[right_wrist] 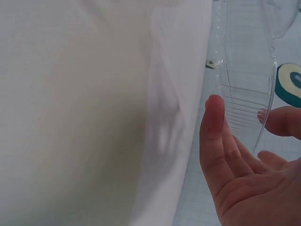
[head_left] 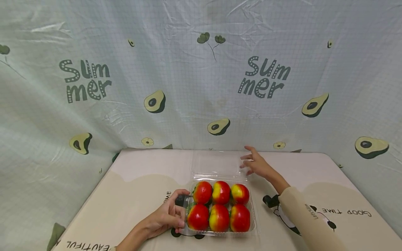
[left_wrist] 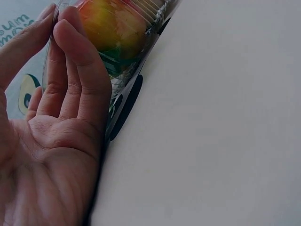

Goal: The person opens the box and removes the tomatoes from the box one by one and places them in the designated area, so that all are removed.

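A clear plastic clamshell box (head_left: 216, 233) lies on the table with its lid (head_left: 216, 164) swung up and back. Inside it several shiny apple-like fruits (head_left: 219, 218), red with yellow patches, sit in two rows. My left hand (head_left: 163, 216) pinches the box's left rim between thumb and fingers; a fruit (left_wrist: 110, 23) shows through the wall in the left wrist view. At the lid's right edge is my right hand (head_left: 259, 165), fingers spread. In the right wrist view its thumb (right_wrist: 282, 121) and fingers lie on either side of the clear lid (right_wrist: 247, 70).
The table (head_left: 125, 195) wears a pale cloth printed with cartoon figures and words. A hanging curtain (head_left: 188, 69) with avocado prints and lettering stands behind the table and along both sides. The raised lid reaches close to the table's back edge.
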A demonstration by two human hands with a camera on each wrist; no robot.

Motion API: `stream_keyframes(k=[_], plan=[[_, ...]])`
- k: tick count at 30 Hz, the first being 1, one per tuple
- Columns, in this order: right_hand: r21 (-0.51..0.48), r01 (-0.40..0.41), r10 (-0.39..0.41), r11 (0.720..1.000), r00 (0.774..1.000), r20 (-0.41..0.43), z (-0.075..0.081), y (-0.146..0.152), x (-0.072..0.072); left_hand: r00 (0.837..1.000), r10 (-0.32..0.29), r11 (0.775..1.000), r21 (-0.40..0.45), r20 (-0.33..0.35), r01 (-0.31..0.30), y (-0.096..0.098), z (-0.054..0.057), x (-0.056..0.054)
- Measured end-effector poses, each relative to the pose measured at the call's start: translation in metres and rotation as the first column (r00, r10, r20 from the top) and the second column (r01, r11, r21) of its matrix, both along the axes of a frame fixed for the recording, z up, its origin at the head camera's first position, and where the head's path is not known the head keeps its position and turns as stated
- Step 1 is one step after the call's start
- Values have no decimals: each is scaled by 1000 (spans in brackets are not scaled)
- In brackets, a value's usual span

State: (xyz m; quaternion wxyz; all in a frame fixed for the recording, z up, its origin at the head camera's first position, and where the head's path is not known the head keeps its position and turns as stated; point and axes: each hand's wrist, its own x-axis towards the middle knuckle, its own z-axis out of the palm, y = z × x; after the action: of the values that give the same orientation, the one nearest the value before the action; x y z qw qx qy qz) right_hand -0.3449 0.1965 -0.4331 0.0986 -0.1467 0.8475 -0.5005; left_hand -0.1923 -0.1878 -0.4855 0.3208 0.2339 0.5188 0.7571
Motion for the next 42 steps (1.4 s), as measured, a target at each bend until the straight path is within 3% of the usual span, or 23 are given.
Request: stream_keyframes(k=[9, 21, 25, 35, 42], plan=[[-31, -20, 21, 999, 998, 58, -11, 4, 2, 1000, -1, 1000, 5, -14, 1, 1, 0, -1], [47, -41, 38, 998, 997, 60, -14, 5, 7, 999, 29, 997, -79, 23, -28, 2, 7, -1], [56, -50, 47, 997, 997, 65, -14, 6, 8, 999, 37, 996, -82, -1, -37, 2, 7, -1], [204, -91, 70, 975, 992, 105, -2, 5, 14, 996, 77, 992, -101, -36, -80, 0, 4, -2], [288, -145, 138, 947, 989, 43, 13, 11, 21, 993, 89, 991, -95, -72, -96, 0, 4, -1]])
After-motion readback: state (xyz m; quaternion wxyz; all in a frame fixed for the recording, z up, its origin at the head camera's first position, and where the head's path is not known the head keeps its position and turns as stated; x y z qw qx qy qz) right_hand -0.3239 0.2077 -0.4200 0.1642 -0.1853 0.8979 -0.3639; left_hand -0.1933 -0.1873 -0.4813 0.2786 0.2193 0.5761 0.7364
